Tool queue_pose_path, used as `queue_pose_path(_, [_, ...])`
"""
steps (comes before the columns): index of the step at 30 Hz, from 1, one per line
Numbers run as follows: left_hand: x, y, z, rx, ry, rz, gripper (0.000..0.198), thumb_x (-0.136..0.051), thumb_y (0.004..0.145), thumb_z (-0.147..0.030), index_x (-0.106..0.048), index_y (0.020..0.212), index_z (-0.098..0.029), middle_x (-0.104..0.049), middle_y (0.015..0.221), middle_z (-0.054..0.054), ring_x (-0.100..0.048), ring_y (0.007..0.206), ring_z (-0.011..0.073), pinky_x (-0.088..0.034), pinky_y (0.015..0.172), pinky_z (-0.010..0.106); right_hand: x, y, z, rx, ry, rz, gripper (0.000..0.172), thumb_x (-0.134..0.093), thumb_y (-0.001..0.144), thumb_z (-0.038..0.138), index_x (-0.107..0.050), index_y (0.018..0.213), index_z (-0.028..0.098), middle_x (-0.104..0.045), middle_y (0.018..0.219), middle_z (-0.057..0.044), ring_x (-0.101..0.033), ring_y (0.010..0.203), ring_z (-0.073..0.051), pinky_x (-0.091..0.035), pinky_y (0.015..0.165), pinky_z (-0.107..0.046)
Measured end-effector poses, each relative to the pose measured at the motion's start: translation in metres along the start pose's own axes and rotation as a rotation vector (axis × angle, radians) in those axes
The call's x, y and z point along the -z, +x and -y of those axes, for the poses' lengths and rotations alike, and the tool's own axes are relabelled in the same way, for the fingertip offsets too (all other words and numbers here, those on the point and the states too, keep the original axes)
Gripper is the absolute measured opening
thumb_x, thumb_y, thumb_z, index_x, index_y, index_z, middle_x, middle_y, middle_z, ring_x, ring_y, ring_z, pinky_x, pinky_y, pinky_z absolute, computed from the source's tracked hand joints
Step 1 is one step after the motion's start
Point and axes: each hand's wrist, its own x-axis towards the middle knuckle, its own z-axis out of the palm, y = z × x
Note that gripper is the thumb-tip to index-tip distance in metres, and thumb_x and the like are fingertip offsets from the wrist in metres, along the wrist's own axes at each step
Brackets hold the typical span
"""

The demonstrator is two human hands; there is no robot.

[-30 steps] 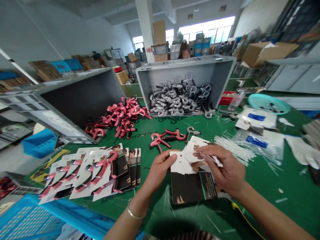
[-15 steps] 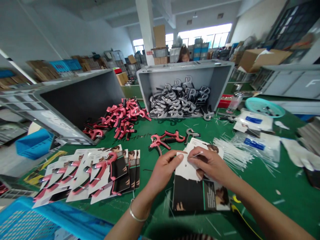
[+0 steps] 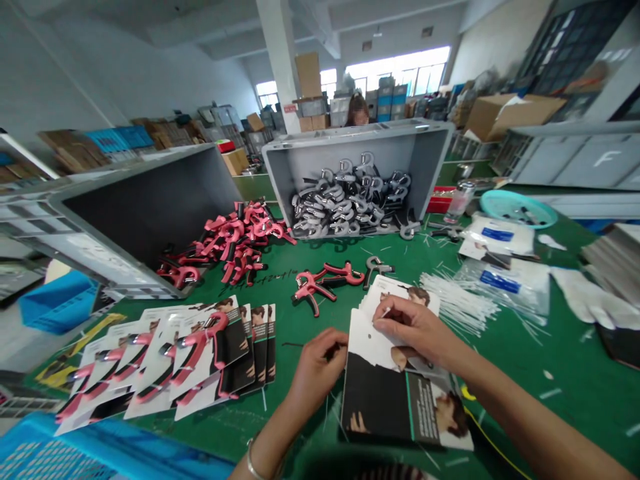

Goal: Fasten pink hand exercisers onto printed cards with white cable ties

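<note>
Your right fingers (image 3: 395, 315) are pinching what appears to be a thin white plastic tie (image 3: 386, 311), its tip pointing left toward a small punched hole (image 3: 371, 337) near the top of a printed backing card (image 3: 373, 347). The hole lies just left of those fingertips, and your right hand (image 3: 417, 333) is the nearer one to it. The card's long axis is running near to far, and the card is resting on a stack of printed cards (image 3: 405, 413).

Your left hand (image 3: 317, 367) is curling just beside the card's left edge, not touching it. Its fingers are bending inward, but you cannot tell whether they are gripping anything.

Farther out on the green worktop (image 3: 565, 393), a bundle of white plastic ties (image 3: 457, 303) is lying to your right, and packaged cards with pink hand grippers (image 3: 200, 340) are overlapping to your left. Loose pink hand grippers (image 3: 310, 287) are lying just beyond your hands, and more are heaping at far left (image 3: 235, 243). Straight ahead, a grey plastic crate (image 3: 295, 167) is holding a pile of grey hand grippers (image 3: 350, 200). A person (image 3: 358, 117) is standing beyond it.
</note>
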Motion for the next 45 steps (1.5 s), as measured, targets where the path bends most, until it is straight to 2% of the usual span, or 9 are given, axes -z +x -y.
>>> queue_pose_path(5, [0.021,-0.024,-0.008,-0.081,0.040,0.279,0.021,-0.057,0.094,-0.024,-0.076,0.103,-0.023,-0.069,0.099,0.009,-0.062,0.095,0.0224,-0.046,0.089,0.031,0.005,0.001,-0.006,-0.025,-0.027,-0.024,0.031,-0.068,0.083,0.051,-0.064,0.083,0.021,-0.056,0.074,0.000,-0.047,0.062,-0.012,-0.036,0.049,-0.022])
queue_pose_path(10, [0.025,-0.035,-0.013,-0.130,-0.011,0.344,0.028,-0.054,0.095,-0.021,-0.073,0.115,-0.026,-0.067,0.117,0.011,-0.061,0.107,0.0247,-0.046,0.097,0.036,-0.001,0.005,-0.014,-0.080,0.002,-0.017,0.035,-0.068,0.082,0.054,-0.064,0.086,0.020,-0.055,0.073,0.001,-0.044,0.058,-0.011,-0.032,0.046,-0.022])
queue_pose_path(14, [0.021,-0.036,-0.007,-0.234,0.056,0.287,0.027,-0.056,0.094,-0.019,-0.073,0.114,-0.025,-0.068,0.107,0.011,-0.062,0.101,0.0236,-0.047,0.092,0.034,-0.003,0.003,-0.014,-0.113,0.048,-0.007,0.036,-0.069,0.080,0.055,-0.063,0.086,0.020,-0.053,0.074,0.002,-0.045,0.060,-0.011,-0.033,0.049,-0.022])
queue_pose_path(18, [0.011,-0.027,0.005,-0.274,0.173,0.045,0.022,-0.056,0.093,-0.019,-0.075,0.103,-0.022,-0.064,0.107,0.012,-0.060,0.100,0.0227,-0.046,0.090,0.032,-0.007,0.001,-0.010,-0.108,0.036,-0.001,0.034,-0.071,0.079,0.052,-0.063,0.082,0.019,-0.054,0.073,0.002,-0.046,0.061,-0.011,-0.034,0.052,-0.022])
queue_pose_path(20, [0.004,-0.019,0.010,-0.236,0.174,-0.012,0.023,-0.054,0.094,-0.020,-0.075,0.102,-0.021,-0.064,0.102,0.010,-0.059,0.096,0.0222,-0.045,0.086,0.030,-0.011,0.000,-0.008,-0.092,-0.002,-0.002,0.030,-0.070,0.082,0.049,-0.064,0.083,0.019,-0.054,0.072,0.003,-0.044,0.059,-0.010,-0.032,0.050,-0.022])
queue_pose_path(25, [-0.009,-0.008,0.013,-0.155,0.081,0.000,0.020,-0.059,0.091,-0.025,-0.077,0.098,-0.022,-0.068,0.094,0.008,-0.060,0.084,0.0216,-0.046,0.075,0.027,-0.024,-0.007,-0.006,0.007,-0.071,-0.005,0.023,-0.065,0.088,0.043,-0.065,0.089,0.021,-0.056,0.074,0.002,-0.048,0.062,-0.011,-0.035,0.053,-0.022])
queue_pose_path(34, [-0.002,-0.022,0.015,-0.250,0.050,0.100,0.021,-0.058,0.093,-0.024,-0.079,0.094,-0.024,-0.070,0.095,0.009,-0.063,0.091,0.0217,-0.047,0.079,0.029,-0.024,-0.022,-0.008,0.075,-0.185,0.069,0.017,-0.060,0.092,0.038,-0.066,0.092,0.022,-0.065,0.086,0.000,-0.057,0.079,-0.015,-0.044,0.070,-0.024])
queue_pose_path(42, [0.000,-0.029,0.015,-0.306,0.077,0.110,0.023,-0.057,0.093,-0.016,-0.078,0.097,-0.025,-0.069,0.098,0.008,-0.062,0.090,0.0192,-0.047,0.079,0.027,-0.028,-0.022,-0.007,0.070,-0.194,0.063,0.020,-0.058,0.093,0.040,-0.065,0.091,0.021,-0.063,0.085,-0.001,-0.056,0.076,-0.015,-0.043,0.066,-0.024])
queue_pose_path(45, [-0.002,-0.028,0.014,-0.239,0.067,0.093,0.017,-0.061,0.091,-0.019,-0.077,0.096,-0.024,-0.070,0.097,0.007,-0.062,0.088,0.0190,-0.047,0.080,0.028,-0.028,-0.021,-0.007,0.072,-0.190,0.066,0.022,-0.056,0.094,0.041,-0.064,0.093,0.021,-0.063,0.085,0.000,-0.056,0.075,-0.015,-0.043,0.066,-0.025])
